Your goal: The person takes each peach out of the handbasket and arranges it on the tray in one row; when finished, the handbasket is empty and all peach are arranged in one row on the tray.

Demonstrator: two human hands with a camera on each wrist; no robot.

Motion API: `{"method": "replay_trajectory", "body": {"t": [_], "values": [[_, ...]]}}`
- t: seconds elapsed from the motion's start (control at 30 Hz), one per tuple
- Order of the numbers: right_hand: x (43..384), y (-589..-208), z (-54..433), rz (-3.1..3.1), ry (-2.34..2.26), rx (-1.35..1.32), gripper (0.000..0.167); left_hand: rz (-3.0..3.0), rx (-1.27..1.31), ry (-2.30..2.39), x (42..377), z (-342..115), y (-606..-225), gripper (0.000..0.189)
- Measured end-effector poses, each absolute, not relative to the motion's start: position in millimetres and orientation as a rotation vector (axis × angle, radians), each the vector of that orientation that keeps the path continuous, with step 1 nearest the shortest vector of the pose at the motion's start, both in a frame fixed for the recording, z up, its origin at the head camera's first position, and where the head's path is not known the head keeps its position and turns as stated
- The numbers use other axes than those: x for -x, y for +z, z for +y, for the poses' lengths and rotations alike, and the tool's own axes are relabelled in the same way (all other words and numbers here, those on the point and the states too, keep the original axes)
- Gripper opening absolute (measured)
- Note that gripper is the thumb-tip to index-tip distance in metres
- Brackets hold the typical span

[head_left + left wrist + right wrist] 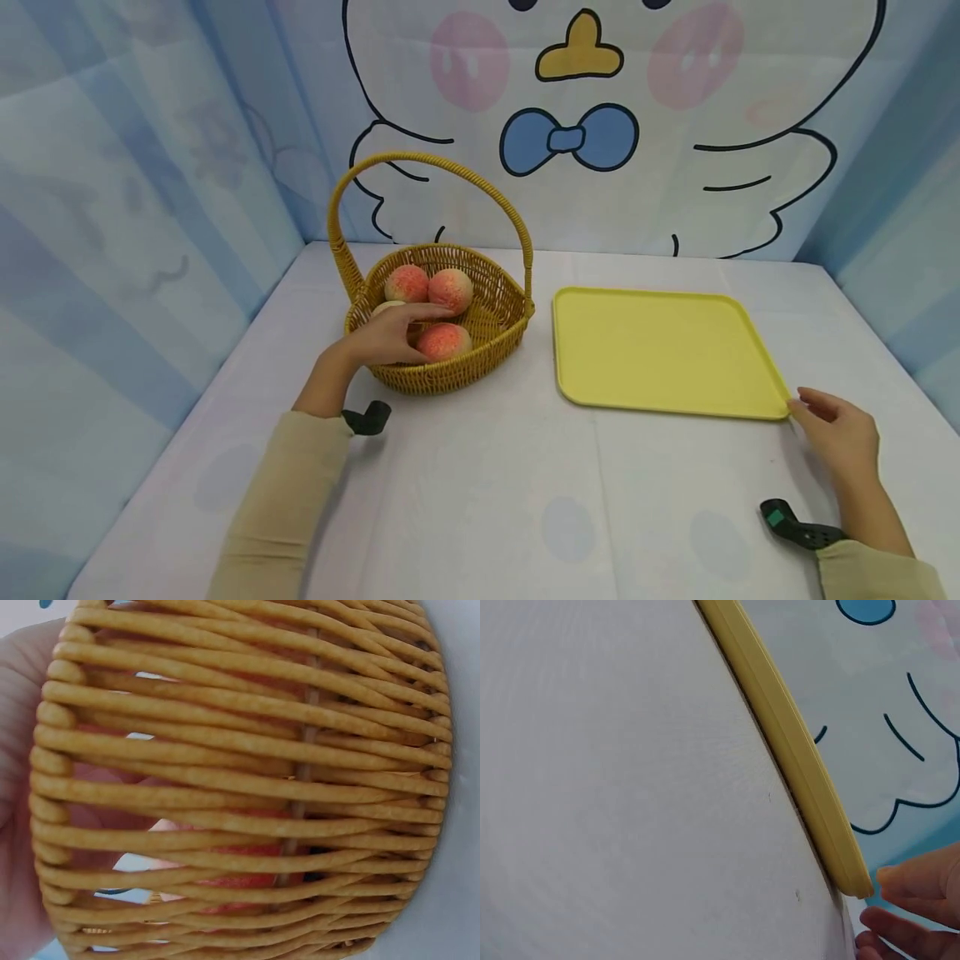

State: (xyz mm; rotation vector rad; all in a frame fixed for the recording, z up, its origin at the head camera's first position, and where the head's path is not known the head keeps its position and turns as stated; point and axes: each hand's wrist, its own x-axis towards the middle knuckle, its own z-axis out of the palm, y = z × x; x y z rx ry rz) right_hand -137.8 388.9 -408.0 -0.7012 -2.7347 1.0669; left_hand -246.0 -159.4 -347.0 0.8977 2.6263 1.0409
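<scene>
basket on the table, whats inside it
Inside the basket, three reddish peaches show, plus a pale sliver of another item. The left hand covers the rest of that one and some of the basket's interior; whatever lies beneath the peaches is hidden.

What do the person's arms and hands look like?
The left sleeve and right sleeve are plain beige. A small black device sticks out by the left one; the right black device has a green patch. The hands wear no gloves.
</scene>
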Motion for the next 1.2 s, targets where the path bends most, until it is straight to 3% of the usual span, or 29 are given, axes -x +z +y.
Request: {"method": "replay_trajectory", "body": {"t": [0.27, 0.6, 1.2], "values": [[141, -417, 396, -2.658, 1.135, 0.798, 0.053, 2.638, -0.923, 0.903, 249, -157, -354, 0.057], [146, -419, 388, -2.687, 1.045, 0.646, 0.048, 2.620, -0.852, 0.861, 248, -158, -353, 0.058], [145, -422, 390, -2.675, 1.071, 0.709, 0.046, 2.605, -0.879, 0.881, 252, -149, -354, 0.056]]}}
